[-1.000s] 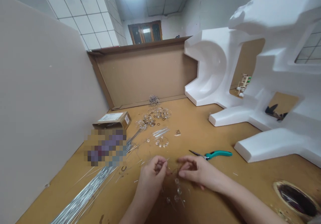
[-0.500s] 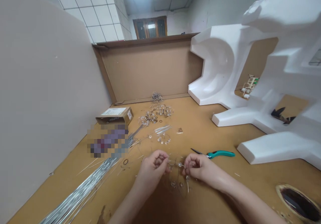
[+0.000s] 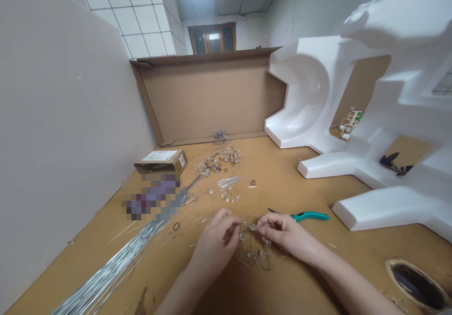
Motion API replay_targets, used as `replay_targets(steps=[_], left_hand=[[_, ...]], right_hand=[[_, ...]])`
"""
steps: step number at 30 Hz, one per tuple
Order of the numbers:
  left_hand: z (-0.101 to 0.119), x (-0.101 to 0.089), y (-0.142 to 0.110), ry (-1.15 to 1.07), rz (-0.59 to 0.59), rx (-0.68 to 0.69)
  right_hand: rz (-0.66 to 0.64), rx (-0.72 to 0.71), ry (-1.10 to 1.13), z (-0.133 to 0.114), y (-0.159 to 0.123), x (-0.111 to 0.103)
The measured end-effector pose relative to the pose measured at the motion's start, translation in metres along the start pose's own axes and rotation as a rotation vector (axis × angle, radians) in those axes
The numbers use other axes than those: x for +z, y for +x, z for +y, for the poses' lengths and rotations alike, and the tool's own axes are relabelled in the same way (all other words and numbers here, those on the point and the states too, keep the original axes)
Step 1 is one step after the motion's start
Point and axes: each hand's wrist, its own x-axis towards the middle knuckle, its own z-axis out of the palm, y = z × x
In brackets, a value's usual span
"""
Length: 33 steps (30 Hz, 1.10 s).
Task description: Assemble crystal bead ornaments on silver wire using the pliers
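beaded wire loop: located between and just below the hands, contact with the counter unconfirmed. right hand pinches its upper edge; left hand curled at its left side, grip not discernible. a light pinch, strands spread apart, appears advisable. beyond: teal-handled pliers, wire bundle, white foam packing, cardboard panel, tiled wall.

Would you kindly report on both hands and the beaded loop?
Left hand, right hand at beaded loop. Several beads showing. Teal pliers beyond right hand, clear of loop.

Pliers behind right hand, beads seemingly left.
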Motion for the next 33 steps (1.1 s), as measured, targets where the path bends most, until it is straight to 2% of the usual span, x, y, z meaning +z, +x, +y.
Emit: replay_targets(steps=[5, 10, 13, 21, 27, 33], left_hand=[[0.003, 0.004, -0.002, -0.023, -0.06, 0.047], [0.002, 0.006, -0.002, -0.054, -0.086, -0.011], [0.002, 0.006, -0.002, -0.074, -0.101, 0.013], [0.002, 0.01, -0.003, 0.099, -0.098, 0.059], [0.001, 0.014, -0.004, 0.187, -0.087, 0.087], [-0.004, 0.016, -0.004, 0.239, -0.109, 0.118]], right_hand=[[-0.02, -0.012, -0.024, -0.002, -0.001, 0.001], [-0.018, -0.008, -0.034, 0.0, -0.001, 0.0], [-0.034, 0.001, -0.032, 0.001, 0.0, 0.001], [-0.037, 0.03, -0.031, 0.004, -0.001, 0.004], [0.041, -0.154, -0.123, 0.017, 0.0, 0.007], [0.015, -0.167, -0.182, 0.018, 0.0, 0.007]])
